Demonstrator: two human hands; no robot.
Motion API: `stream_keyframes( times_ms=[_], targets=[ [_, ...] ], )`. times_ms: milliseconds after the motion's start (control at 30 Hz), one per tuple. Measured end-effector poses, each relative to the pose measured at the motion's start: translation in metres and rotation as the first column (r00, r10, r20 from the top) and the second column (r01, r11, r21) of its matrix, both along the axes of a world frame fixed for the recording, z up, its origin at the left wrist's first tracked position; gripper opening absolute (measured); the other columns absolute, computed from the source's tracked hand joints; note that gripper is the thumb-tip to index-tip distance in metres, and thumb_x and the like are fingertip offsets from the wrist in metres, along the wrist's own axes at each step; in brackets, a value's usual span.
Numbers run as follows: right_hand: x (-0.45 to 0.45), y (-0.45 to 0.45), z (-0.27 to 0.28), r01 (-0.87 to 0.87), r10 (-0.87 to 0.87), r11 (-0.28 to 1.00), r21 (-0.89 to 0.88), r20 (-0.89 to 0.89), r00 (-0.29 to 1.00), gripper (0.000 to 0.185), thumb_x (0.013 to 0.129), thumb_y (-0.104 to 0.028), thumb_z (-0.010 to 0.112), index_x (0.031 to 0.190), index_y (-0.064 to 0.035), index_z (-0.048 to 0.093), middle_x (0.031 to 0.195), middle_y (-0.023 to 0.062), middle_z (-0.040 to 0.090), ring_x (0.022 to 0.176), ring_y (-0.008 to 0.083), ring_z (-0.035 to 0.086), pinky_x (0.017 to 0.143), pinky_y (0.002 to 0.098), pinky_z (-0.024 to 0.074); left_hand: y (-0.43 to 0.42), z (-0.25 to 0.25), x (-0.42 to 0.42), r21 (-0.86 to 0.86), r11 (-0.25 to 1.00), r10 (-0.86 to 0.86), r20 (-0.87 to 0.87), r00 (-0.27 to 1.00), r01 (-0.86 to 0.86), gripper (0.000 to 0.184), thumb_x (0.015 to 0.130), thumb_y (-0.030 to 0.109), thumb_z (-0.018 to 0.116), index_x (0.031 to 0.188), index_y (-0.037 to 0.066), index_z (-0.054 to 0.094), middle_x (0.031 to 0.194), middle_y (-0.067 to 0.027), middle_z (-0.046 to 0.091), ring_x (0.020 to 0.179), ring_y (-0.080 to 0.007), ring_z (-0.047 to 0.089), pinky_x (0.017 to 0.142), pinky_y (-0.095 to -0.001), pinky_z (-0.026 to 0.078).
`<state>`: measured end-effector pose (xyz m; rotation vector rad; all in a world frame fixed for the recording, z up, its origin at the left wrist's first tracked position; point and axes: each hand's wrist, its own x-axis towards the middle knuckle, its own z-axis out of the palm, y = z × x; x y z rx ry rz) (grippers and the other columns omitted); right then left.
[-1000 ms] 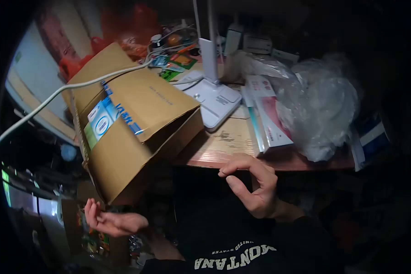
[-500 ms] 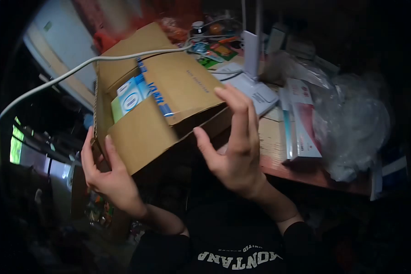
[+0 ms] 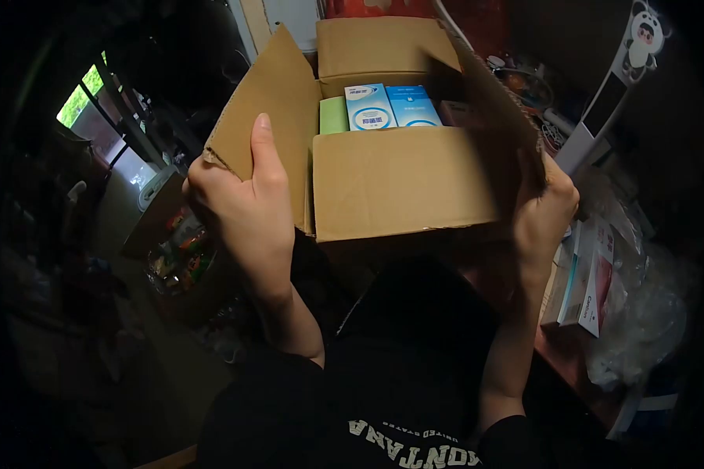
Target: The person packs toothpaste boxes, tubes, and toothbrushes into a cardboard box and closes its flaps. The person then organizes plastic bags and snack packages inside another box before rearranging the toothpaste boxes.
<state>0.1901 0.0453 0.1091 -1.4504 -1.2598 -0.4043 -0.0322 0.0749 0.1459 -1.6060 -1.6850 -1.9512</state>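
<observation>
An opened cardboard box (image 3: 403, 184) is in front of me, its flaps folded outward. My left hand (image 3: 246, 207) grips the left flap (image 3: 266, 102), thumb on its inner face and fingers behind it. Around the lower edge of the right flap (image 3: 493, 86) my right hand (image 3: 546, 211) is closed, its fingers partly hidden in shadow. Inside the box stand a white-and-blue carton (image 3: 369, 107), a blue carton (image 3: 411, 105) and a green item (image 3: 334, 116). A darker carton (image 3: 461, 114) sits in shade at the right.
At right, a white-and-pink carton (image 3: 590, 285) lies beside crumpled clear plastic (image 3: 641, 320). A white upright stand with a panda figure (image 3: 644, 43) rises behind. Below left, a carton (image 3: 160, 219) holds colourful packets. Clutter lies behind the right flap.
The box has turned to face me and its flaps now stand spread, showing more of the cartons inside. My right hand has moved right and closed on a flap; the left grips the opposite one.
</observation>
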Motion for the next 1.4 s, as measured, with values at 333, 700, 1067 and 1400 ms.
stream_keyframes(
  times_ms=[333,700,1067,1400],
  targets=[
    [-0.011,-0.039,0.006,-0.004,0.001,0.999,0.046,0.071,0.997,0.014,0.080,-0.009,0.054,0.083,0.0038,0.059,0.067,0.0149,0.059,0.059,0.0215,0.060,0.056,0.0271,0.0439,-0.028,0.007,-0.021,0.170,0.968,-0.214,0.163,0.963,0.186,0.017,0.076,0.009,0.061,0.075,-0.007,0.058,0.067,-0.0051,0.059,0.062,-0.0078,0.054,0.061,-0.0208,0.042],
    [-0.032,-0.043,0.035,-0.012,0.017,0.998,0.058,-0.089,0.996,0.016,0.081,-0.009,0.056,0.084,0.0056,0.060,0.074,0.0106,0.063,0.064,0.0146,0.059,0.060,0.0237,0.0450,-0.046,0.020,-0.069,-0.130,0.827,-0.518,0.207,0.830,0.548,0.018,0.079,0.010,0.057,0.068,-0.004,0.055,0.059,0.0021,0.051,0.056,-0.0032,0.043,0.053,-0.0177,0.033],
    [-0.024,-0.041,0.047,0.108,-0.097,0.968,0.227,-0.057,0.994,0.018,0.078,-0.010,0.059,0.085,0.0060,0.061,0.078,0.0135,0.063,0.066,0.0167,0.061,0.059,0.0253,0.0482,-0.027,0.014,-0.023,0.278,0.947,-0.201,0.114,0.973,0.162,0.016,0.075,0.003,0.060,0.062,-0.004,0.059,0.056,-0.0012,0.055,0.050,-0.0031,0.046,0.048,-0.0169,0.033],
    [0.003,-0.026,0.049,0.335,-0.276,0.935,0.114,-0.357,0.892,0.026,0.078,-0.018,0.058,0.092,0.0041,0.059,0.085,0.0159,0.062,0.076,0.0219,0.062,0.060,0.0295,0.0521,-0.041,0.020,0.025,0.339,0.915,0.054,0.431,0.901,-0.217,0.013,0.071,0.007,0.063,0.076,-0.004,0.061,0.076,-0.0125,0.061,0.069,-0.0153,0.058,0.059,-0.0230,0.047]
  ],
)
